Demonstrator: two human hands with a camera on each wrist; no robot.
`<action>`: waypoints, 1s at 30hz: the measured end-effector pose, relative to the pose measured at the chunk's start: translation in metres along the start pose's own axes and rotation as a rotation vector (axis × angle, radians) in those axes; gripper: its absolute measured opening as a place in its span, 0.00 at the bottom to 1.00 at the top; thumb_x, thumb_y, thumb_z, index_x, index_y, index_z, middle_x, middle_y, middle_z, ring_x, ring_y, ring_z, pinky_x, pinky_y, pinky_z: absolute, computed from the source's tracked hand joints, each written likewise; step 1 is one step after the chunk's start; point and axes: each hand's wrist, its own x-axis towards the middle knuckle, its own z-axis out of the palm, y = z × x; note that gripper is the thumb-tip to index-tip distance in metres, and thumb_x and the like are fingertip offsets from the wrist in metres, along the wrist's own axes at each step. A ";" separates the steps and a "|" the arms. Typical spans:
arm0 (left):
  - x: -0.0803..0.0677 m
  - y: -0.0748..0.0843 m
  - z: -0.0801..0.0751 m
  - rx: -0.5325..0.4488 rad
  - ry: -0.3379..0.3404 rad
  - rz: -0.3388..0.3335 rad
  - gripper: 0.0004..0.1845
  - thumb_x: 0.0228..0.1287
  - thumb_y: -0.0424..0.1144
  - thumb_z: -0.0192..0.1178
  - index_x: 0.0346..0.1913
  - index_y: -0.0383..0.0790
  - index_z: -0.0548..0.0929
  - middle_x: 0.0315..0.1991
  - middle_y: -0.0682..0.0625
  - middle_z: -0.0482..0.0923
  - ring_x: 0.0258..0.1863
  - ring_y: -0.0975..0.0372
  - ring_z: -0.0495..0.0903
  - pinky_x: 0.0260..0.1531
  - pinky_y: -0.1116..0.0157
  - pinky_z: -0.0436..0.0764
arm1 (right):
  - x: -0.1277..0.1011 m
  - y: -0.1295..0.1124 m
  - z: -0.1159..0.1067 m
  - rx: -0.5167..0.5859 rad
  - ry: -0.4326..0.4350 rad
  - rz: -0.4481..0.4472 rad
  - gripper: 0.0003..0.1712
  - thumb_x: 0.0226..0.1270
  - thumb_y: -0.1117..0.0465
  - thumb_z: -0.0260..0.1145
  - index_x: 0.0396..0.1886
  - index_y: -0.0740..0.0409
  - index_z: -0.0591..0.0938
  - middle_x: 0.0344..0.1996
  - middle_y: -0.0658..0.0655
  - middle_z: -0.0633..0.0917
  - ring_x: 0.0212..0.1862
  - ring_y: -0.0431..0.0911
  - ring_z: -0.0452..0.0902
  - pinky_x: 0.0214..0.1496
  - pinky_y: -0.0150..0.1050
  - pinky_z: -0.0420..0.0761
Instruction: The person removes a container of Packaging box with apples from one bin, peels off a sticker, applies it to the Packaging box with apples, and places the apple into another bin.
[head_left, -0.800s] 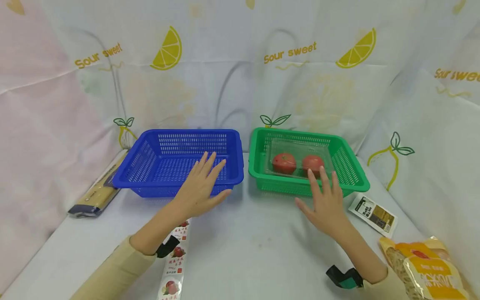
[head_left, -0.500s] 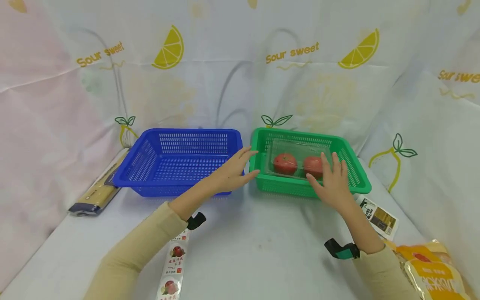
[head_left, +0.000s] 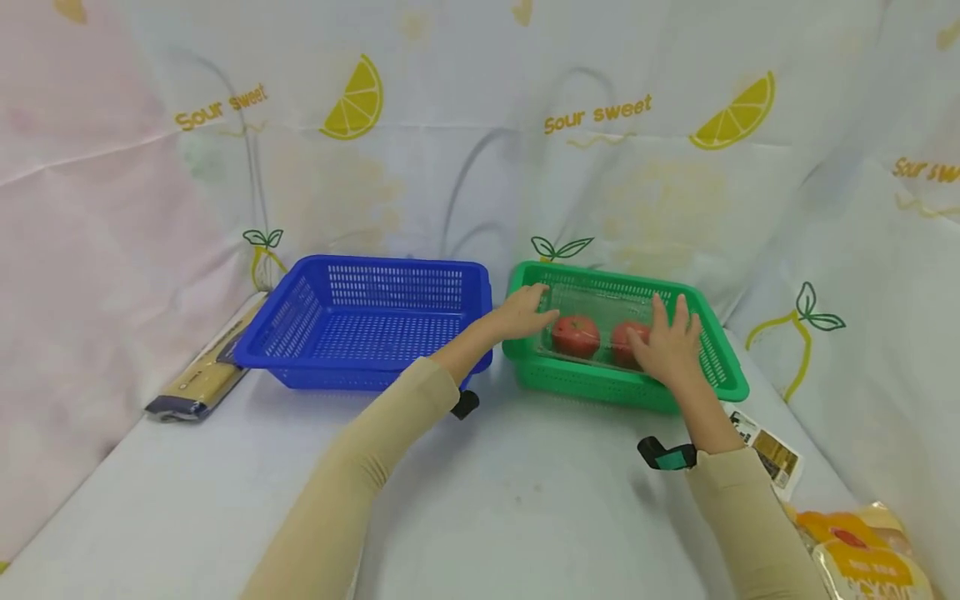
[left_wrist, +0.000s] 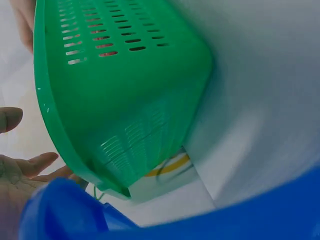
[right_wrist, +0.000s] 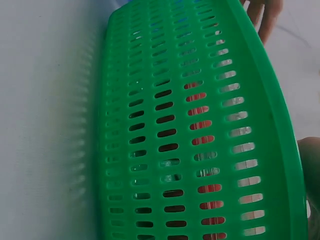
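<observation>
A clear plastic box [head_left: 600,302] with two red round fruits [head_left: 575,337] lies in the green basket [head_left: 592,383]. My left hand [head_left: 522,312] reaches over the basket's left rim, its loosely bent fingers at the left end of the box. Over the box's right part is my right hand [head_left: 670,343], fingers spread, overlapping the second fruit. In the left wrist view, the left hand's fingers [left_wrist: 42,162] show beside the rim. The right wrist view has the basket's slotted wall [right_wrist: 175,120] in front, hiding most of the right hand.
A blue basket [head_left: 288,373] stands left of the green one. A tan packet [head_left: 198,379] lies at the far left. At the right are a small white-and-brown sachet [head_left: 776,458] and an orange-yellow bag [head_left: 862,550]. A patterned cloth [head_left: 480,192] hangs behind.
My left hand has moved right from over the blue basket to the left end of the clear box. My right hand has moved slightly right and forward over the box. The baskets stay put.
</observation>
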 end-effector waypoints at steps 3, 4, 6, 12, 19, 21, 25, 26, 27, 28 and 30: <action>0.011 0.001 0.000 -0.046 -0.005 -0.059 0.32 0.69 0.46 0.46 0.69 0.32 0.53 0.64 0.38 0.60 0.63 0.52 0.61 0.58 0.58 0.65 | 0.007 0.003 0.000 0.024 -0.027 0.037 0.42 0.69 0.50 0.49 0.70 0.67 0.42 0.66 0.76 0.35 0.62 0.77 0.30 0.56 0.72 0.44; 0.014 0.001 0.000 -0.053 -0.003 -0.071 0.32 0.69 0.46 0.46 0.69 0.32 0.53 0.64 0.38 0.61 0.63 0.52 0.61 0.58 0.58 0.65 | 0.009 0.004 0.001 0.031 -0.034 0.049 0.42 0.69 0.50 0.49 0.70 0.66 0.41 0.66 0.76 0.34 0.63 0.77 0.30 0.57 0.72 0.43; 0.020 0.001 0.002 -0.057 0.000 -0.088 0.32 0.69 0.47 0.46 0.69 0.33 0.53 0.65 0.38 0.60 0.64 0.52 0.60 0.59 0.58 0.64 | 0.012 0.007 0.002 0.040 -0.046 0.073 0.42 0.69 0.49 0.48 0.71 0.66 0.40 0.66 0.76 0.33 0.63 0.77 0.29 0.57 0.71 0.42; 0.030 0.003 0.015 -0.090 -0.011 -0.124 0.32 0.69 0.47 0.46 0.69 0.33 0.53 0.65 0.38 0.60 0.65 0.52 0.57 0.60 0.58 0.63 | 0.017 0.013 0.006 0.070 -0.088 0.127 0.43 0.70 0.48 0.47 0.71 0.64 0.37 0.66 0.74 0.31 0.63 0.76 0.27 0.58 0.70 0.40; 0.037 0.007 0.030 -0.134 -0.003 -0.150 0.32 0.69 0.46 0.46 0.69 0.32 0.53 0.62 0.38 0.65 0.64 0.53 0.60 0.59 0.58 0.65 | 0.019 0.020 0.006 0.117 -0.126 0.180 0.43 0.70 0.47 0.45 0.71 0.64 0.36 0.66 0.75 0.31 0.63 0.77 0.28 0.58 0.70 0.41; 0.038 0.007 0.033 -0.145 0.006 -0.169 0.33 0.69 0.47 0.46 0.69 0.32 0.52 0.63 0.38 0.63 0.65 0.52 0.58 0.60 0.57 0.63 | 0.021 0.021 0.006 0.124 -0.141 0.193 0.43 0.70 0.47 0.45 0.71 0.64 0.35 0.66 0.76 0.32 0.62 0.78 0.29 0.58 0.71 0.43; 0.040 0.005 0.038 -0.144 0.016 -0.205 0.34 0.69 0.49 0.46 0.69 0.33 0.51 0.68 0.39 0.54 0.68 0.51 0.49 0.62 0.55 0.59 | 0.025 0.022 0.006 0.134 -0.179 0.223 0.43 0.69 0.48 0.43 0.70 0.64 0.34 0.65 0.78 0.32 0.61 0.80 0.31 0.56 0.72 0.47; 0.040 0.005 0.040 -0.142 0.016 -0.211 0.34 0.68 0.49 0.46 0.69 0.33 0.51 0.68 0.38 0.55 0.68 0.50 0.50 0.62 0.55 0.59 | 0.025 0.022 0.006 0.137 -0.191 0.227 0.43 0.69 0.48 0.43 0.70 0.65 0.34 0.65 0.79 0.33 0.60 0.81 0.31 0.56 0.72 0.46; 0.040 0.004 0.041 -0.141 0.016 -0.216 0.34 0.68 0.48 0.47 0.69 0.33 0.51 0.68 0.38 0.55 0.68 0.50 0.50 0.61 0.55 0.60 | 0.025 0.022 0.006 0.139 -0.203 0.229 0.43 0.69 0.48 0.43 0.70 0.65 0.34 0.65 0.79 0.35 0.60 0.81 0.31 0.56 0.72 0.45; 0.040 0.003 0.041 -0.134 0.016 -0.221 0.34 0.68 0.48 0.47 0.69 0.34 0.52 0.67 0.38 0.56 0.67 0.50 0.52 0.60 0.54 0.62 | 0.026 0.022 0.006 0.138 -0.217 0.228 0.43 0.69 0.48 0.42 0.70 0.66 0.34 0.64 0.80 0.36 0.61 0.80 0.31 0.57 0.72 0.44; 0.040 0.002 0.042 -0.123 0.016 -0.224 0.34 0.67 0.48 0.48 0.69 0.34 0.52 0.66 0.37 0.57 0.66 0.49 0.55 0.58 0.54 0.64 | 0.027 0.023 0.006 0.123 -0.243 0.220 0.42 0.70 0.49 0.41 0.69 0.69 0.34 0.64 0.81 0.40 0.62 0.79 0.33 0.59 0.70 0.41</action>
